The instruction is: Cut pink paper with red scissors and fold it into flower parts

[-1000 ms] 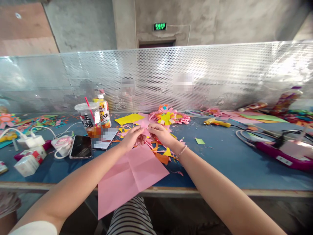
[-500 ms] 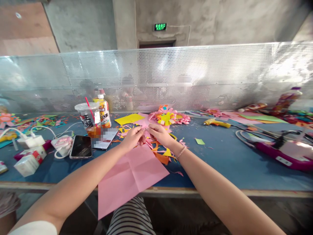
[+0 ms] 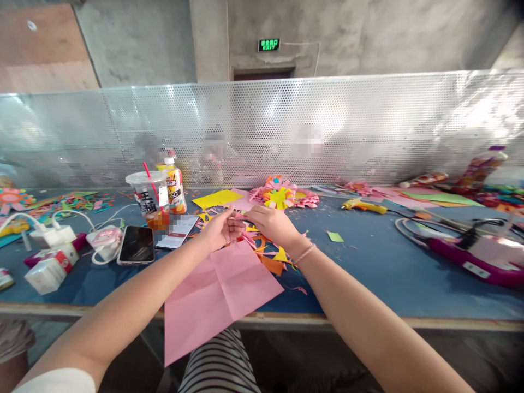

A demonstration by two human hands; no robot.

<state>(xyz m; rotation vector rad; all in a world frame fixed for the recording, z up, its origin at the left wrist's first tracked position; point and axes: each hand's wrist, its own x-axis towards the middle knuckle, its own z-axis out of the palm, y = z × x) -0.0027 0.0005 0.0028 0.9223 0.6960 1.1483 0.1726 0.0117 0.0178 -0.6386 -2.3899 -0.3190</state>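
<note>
My left hand (image 3: 221,230) is turned partly palm up over the table, its thumb apart from its loosely curled fingers. Close beside it, my right hand (image 3: 273,225) is palm down with its fingertips closed together near my left fingers. Whatever they pinch is hidden or too small to make out. Below both hands lies a creased pink paper sheet (image 3: 223,292), which hangs over the table's front edge. Paper scraps (image 3: 272,265) in orange, yellow and pink lie under and beside my right hand. Just beyond it is a layered paper flower (image 3: 279,196) with a yellow centre.
To the left stand a plastic cup (image 3: 143,191) with a red straw, a juice bottle (image 3: 175,188) and a phone (image 3: 136,244). On the right lie a yellow glue gun (image 3: 363,205) and a purple power strip (image 3: 475,265). A perforated metal screen (image 3: 368,131) runs along the back.
My fingertips were together at a small pink piece of paper. Now my left hand has turned and loosened, and my right hand has rolled over palm down. The large pink sheet stays put.
</note>
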